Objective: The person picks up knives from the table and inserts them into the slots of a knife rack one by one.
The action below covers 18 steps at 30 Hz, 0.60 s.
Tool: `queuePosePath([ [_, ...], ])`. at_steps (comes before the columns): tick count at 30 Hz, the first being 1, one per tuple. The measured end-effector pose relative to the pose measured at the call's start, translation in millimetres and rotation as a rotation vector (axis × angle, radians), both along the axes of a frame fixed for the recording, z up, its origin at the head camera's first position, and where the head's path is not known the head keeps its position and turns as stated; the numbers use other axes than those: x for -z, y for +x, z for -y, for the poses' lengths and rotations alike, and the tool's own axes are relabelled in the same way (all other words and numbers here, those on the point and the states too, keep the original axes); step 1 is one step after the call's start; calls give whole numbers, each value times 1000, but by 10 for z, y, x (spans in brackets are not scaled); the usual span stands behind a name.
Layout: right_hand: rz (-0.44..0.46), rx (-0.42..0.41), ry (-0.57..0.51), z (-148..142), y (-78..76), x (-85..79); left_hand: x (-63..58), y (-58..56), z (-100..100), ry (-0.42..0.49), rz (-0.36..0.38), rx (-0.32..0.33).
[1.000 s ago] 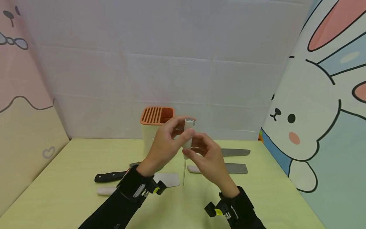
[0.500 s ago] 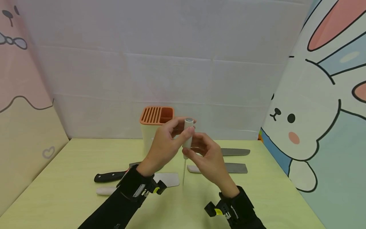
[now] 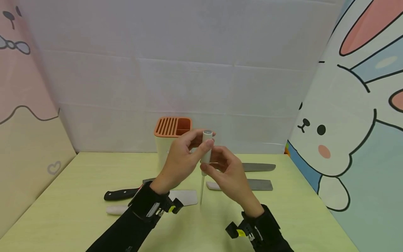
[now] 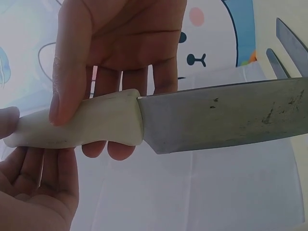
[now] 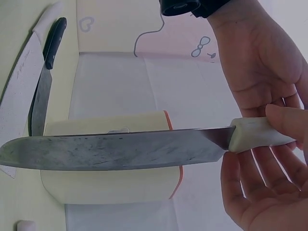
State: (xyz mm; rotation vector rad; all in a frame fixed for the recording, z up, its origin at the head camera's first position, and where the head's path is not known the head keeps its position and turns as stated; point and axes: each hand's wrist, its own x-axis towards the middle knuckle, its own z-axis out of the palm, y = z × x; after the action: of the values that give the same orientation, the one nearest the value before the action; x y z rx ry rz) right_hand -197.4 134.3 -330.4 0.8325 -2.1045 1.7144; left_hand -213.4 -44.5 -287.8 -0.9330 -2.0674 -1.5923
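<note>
Right of the block [image 3: 162, 150] and nearer, above the surface [image 3: 283, 224], the held knife [image 4: 211, 118] points down, fingers of the left hand [image 3: 188, 152] and right hand [image 3: 228, 172] both gripping its handle [image 4: 106, 120], seemingly a two-handed regrip whose next move calls for one steady hold while the other loosens.

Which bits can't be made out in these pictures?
Head view: part of the black-handled knife, behind the left sleeve.
Head view: most of the handle of the rear knife, behind the right grip.
Head view: the lower right of the holder, behind the left grip.
Left wrist view: the tip of the held knife, cut off by the right edge.
</note>
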Motion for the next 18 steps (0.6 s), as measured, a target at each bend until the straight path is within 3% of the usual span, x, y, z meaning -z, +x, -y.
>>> queuePosePath([
  [18, 3, -15, -16, -29, -20, -8, -34, 15, 20, 19, 7, -23],
])
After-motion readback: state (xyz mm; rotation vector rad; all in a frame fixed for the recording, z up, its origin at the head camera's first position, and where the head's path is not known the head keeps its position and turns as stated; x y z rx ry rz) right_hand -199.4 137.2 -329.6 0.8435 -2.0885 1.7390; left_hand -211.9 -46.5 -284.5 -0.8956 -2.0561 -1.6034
